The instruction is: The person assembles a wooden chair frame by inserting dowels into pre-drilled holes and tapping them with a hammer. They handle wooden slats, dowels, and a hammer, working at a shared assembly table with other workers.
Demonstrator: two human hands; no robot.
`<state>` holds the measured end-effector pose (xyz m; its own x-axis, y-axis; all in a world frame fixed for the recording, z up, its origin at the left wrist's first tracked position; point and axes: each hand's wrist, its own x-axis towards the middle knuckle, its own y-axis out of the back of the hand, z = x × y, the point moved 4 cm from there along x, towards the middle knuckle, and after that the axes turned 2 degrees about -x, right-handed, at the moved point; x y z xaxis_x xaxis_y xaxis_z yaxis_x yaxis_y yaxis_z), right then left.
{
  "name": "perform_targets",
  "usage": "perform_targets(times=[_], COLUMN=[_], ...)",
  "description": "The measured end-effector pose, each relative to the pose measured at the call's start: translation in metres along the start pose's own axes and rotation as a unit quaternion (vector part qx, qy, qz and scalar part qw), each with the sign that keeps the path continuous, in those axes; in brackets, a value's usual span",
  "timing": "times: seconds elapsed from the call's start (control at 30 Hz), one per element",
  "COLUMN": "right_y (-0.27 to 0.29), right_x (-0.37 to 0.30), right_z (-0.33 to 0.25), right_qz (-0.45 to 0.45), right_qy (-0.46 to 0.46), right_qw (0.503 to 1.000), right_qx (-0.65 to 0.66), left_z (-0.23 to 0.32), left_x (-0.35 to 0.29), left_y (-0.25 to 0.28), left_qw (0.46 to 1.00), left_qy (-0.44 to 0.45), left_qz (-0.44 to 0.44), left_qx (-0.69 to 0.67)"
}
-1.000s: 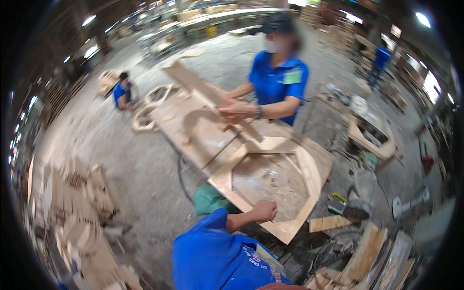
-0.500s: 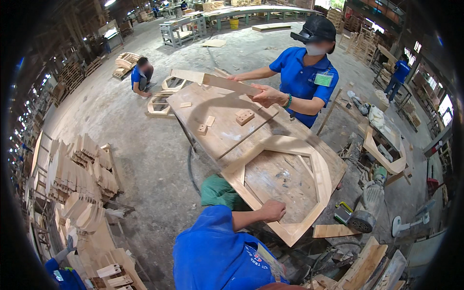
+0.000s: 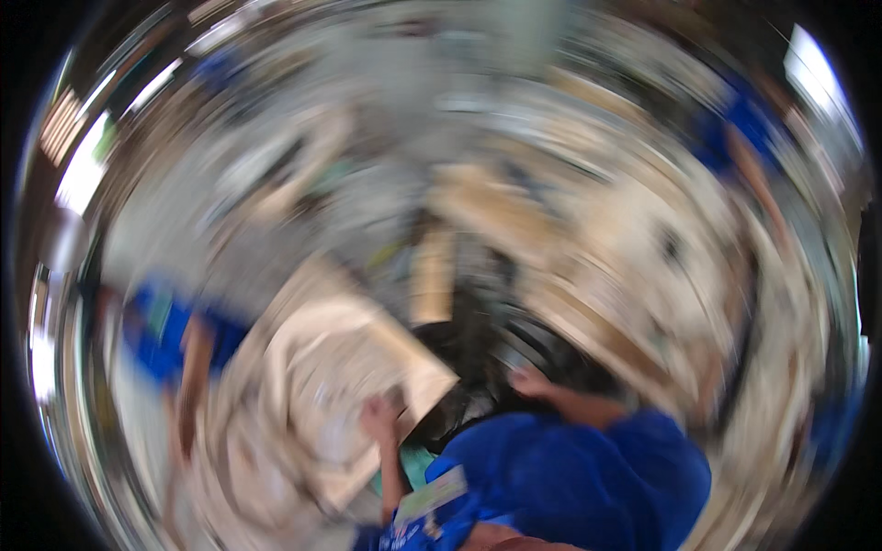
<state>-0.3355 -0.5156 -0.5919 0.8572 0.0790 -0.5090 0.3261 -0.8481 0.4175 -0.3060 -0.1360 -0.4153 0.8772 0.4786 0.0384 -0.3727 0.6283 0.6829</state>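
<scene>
frame of angular pale wood (image 3: 421,365) lies at ten o'clock, seemingly joined; remaining work is unclear. bare left hand (image 3: 378,420) near it, bare right hand (image 3: 531,381) at twelve: whether my fingers grip, i cannot tell.

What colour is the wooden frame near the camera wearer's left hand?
The wooden frame is pale tan, best seen, though blurred, in the head view.

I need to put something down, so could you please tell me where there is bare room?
Blur limits certainty, but the greyish-tan tabletop inside the pale angular wooden frame looks mostly bare, beside the bare left hand. Beyond the bare right hand, tan wooden boards crowd the space.
</scene>
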Motion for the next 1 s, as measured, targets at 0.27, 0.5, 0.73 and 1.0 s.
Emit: perform_targets(times=[0.27,0.5,0.73,1.0], right_y=[0.009,-0.044,-0.11,-0.176], right_x=[-0.134,-0.293,-0.505,-0.785], right_z=[0.046,0.117,0.176,0.229], right_qz=[0.18,0.36,0.556,0.709], right_qy=[-0.182,-0.231,-0.318,-0.558], right_qw=[0.949,0.877,0.716,0.341], right_qx=[0.184,0.218,0.277,0.264], left_z=[0.098,0.203,0.223,0.203], left_x=[-0.036,-0.165,-0.36,-0.486], left_y=[-0.035,-0.117,-0.138,-0.107], left_qw=[0.927,0.736,0.54,0.399], left_qy=[-0.261,-0.495,-0.568,-0.563], left_qz=[-0.269,-0.459,-0.615,-0.723], left_qx=[-0.001,-0.055,-0.083,0.046])
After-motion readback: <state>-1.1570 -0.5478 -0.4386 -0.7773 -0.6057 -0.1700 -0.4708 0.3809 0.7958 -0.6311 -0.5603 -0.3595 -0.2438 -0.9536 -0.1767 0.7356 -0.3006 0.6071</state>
